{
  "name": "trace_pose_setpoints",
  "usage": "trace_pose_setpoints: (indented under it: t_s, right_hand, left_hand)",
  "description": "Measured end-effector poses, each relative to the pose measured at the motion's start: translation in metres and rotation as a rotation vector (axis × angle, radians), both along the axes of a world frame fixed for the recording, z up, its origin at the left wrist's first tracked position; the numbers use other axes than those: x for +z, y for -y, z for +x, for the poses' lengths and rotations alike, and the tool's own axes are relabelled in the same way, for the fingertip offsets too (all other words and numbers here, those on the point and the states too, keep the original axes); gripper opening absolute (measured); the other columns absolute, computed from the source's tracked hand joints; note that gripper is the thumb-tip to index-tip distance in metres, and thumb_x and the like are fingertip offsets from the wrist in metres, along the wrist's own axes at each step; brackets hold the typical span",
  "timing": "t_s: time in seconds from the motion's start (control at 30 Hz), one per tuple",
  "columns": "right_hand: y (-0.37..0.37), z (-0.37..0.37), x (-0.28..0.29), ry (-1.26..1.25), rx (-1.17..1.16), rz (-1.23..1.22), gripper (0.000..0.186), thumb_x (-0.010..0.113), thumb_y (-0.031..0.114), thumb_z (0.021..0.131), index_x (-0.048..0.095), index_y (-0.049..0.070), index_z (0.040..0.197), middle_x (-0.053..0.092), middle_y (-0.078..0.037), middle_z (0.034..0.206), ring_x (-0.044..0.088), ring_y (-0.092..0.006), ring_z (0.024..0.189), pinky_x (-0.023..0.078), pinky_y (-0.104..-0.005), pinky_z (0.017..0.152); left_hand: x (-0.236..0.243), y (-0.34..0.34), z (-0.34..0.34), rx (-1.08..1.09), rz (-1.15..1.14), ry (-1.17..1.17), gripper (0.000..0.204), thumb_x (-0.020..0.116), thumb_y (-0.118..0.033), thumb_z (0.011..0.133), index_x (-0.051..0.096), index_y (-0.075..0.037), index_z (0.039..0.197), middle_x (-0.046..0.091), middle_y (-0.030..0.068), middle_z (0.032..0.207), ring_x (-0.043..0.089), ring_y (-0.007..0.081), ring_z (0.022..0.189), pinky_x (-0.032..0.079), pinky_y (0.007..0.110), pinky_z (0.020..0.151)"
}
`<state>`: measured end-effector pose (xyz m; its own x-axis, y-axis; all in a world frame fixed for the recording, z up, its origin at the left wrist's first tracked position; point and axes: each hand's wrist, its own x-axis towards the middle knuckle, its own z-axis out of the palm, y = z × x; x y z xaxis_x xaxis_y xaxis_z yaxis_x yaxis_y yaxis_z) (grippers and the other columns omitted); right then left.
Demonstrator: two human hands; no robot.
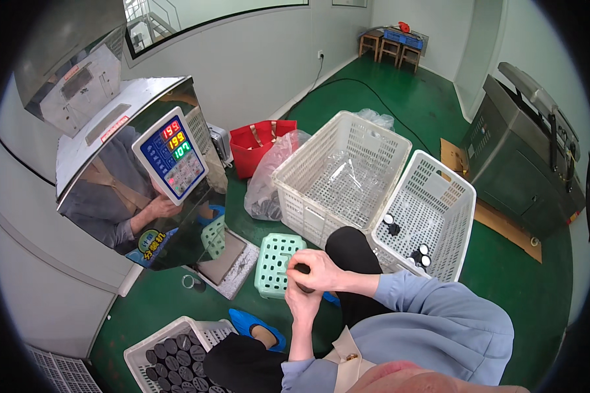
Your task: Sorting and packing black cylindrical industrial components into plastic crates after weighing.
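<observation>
Both my hands meet in front of me over a small mint-green stool (275, 262). My right hand (318, 268) is closed over the top of a small dark round object (302, 269), and my left hand (301, 300) grips it from below. Most of the object is hidden by my fingers. A white crate (152, 346) at the lower left holds several dark cylinders standing upright. To the right, a white slatted basket (453, 203) holds a few dark pieces with white caps (418, 255).
A larger white basket (308, 167) lined with clear plastic stands ahead, with a red bag (252, 147) and a clear plastic bag (269, 177) behind it. A shiny metal machine with a lit control panel (172, 160) rises at the left. A tape roll (190, 281) lies on the green floor.
</observation>
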<state>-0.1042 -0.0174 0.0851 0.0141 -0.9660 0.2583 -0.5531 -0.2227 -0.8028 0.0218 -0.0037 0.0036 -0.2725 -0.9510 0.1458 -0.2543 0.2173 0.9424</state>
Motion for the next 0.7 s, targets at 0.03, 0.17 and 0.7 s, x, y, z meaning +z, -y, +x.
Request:
trace_pose_setpoints:
  t_s: [0.03,0.17,0.7]
  right_hand:
    - [-0.001,-0.001,0.001,-0.015,0.054,0.008,0.018,0.074,0.020,0.087,0.072,0.003,0.094,0.073,-0.012,0.094,0.071,-0.0305,0.094,0.056,-0.0407,0.086]
    - [0.000,-0.022,0.035,0.076,0.473,-0.122,0.024,0.075,0.018,0.086,0.071,0.002,0.104,0.073,-0.012,0.110,0.068,-0.0304,0.109,0.054,-0.0410,0.094]
    - [-0.004,-0.015,0.037,0.057,0.434,-0.041,0.020,0.074,0.014,0.085,0.073,0.002,0.101,0.075,-0.013,0.105,0.071,-0.0294,0.102,0.056,-0.0400,0.089]
  left_hand:
    - [-0.002,0.001,0.002,0.010,-0.071,-0.016,0.069,0.090,-0.010,0.067,0.058,0.001,0.127,0.072,0.0216,0.107,0.074,0.0367,0.096,0.058,0.043,0.082]
    - [0.014,0.013,0.021,-0.416,0.264,-0.289,0.061,0.088,-0.010,0.069,0.062,0.001,0.124,0.073,0.0134,0.111,0.073,0.0285,0.103,0.058,0.040,0.088]
    - [0.011,-0.004,0.017,-0.500,0.322,-0.372,0.057,0.086,-0.009,0.073,0.064,0.003,0.124,0.072,0.0104,0.114,0.071,0.0214,0.103,0.057,0.036,0.087]
